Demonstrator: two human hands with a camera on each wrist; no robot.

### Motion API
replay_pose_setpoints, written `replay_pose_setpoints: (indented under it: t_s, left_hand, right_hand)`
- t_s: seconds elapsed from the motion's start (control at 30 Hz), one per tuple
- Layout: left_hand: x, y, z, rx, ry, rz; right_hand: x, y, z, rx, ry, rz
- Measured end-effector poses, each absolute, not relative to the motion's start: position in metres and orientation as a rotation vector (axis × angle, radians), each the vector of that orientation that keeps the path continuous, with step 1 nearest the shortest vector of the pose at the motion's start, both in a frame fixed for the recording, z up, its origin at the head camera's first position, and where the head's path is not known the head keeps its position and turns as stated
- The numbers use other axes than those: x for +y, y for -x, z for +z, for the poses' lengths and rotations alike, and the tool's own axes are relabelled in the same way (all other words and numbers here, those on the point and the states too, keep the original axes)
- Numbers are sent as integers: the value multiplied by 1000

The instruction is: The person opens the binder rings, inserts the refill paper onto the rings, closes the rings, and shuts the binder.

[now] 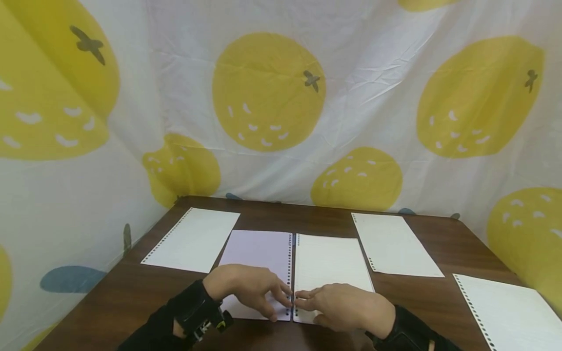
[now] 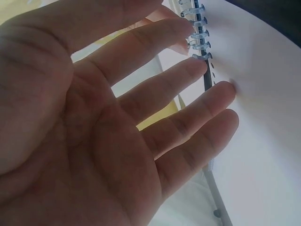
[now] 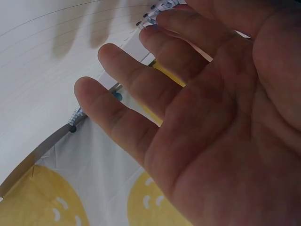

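Observation:
A ring-bound notebook lies spread on the table, its left page lilac (image 1: 256, 251) and its right page white and lined (image 1: 331, 258). Clear plastic rings (image 2: 200, 35) run along the spine between the two punched edges. Over the lower lilac page is my left hand (image 1: 254, 287), its fingers extended to the spine. Facing it, my right hand (image 1: 344, 303) hovers over or rests on the lower white page, fingertips at the rings (image 3: 153, 18). Both wrist views show mostly straight, spread fingers and bare palms. Whether the fingertips press the rings is hard to see.
Loose punched white sheets lie around the notebook: one at the far left (image 1: 193, 239), one at the far right (image 1: 397, 243), one at the near right (image 1: 511, 312). The brown table (image 1: 145, 297) ends at a lemon-print curtain (image 1: 189, 97).

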State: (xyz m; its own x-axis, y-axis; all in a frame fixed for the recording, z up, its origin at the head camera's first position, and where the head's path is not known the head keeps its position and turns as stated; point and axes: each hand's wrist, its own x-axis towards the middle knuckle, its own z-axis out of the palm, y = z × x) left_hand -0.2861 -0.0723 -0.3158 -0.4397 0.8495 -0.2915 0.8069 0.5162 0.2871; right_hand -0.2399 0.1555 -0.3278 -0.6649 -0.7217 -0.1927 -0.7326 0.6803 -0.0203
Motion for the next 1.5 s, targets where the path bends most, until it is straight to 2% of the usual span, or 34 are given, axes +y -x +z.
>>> replay_pose_setpoints:
  t_s: [0.97, 1.5]
  left_hand:
    - [-74, 286, -319, 2378, -1296, 149]
    - [-73, 286, -315, 2384, -1344, 135]
  right_hand:
    - [150, 240, -333, 2721, 1097, 120]
    - [151, 238, -331, 2737, 1100, 128]
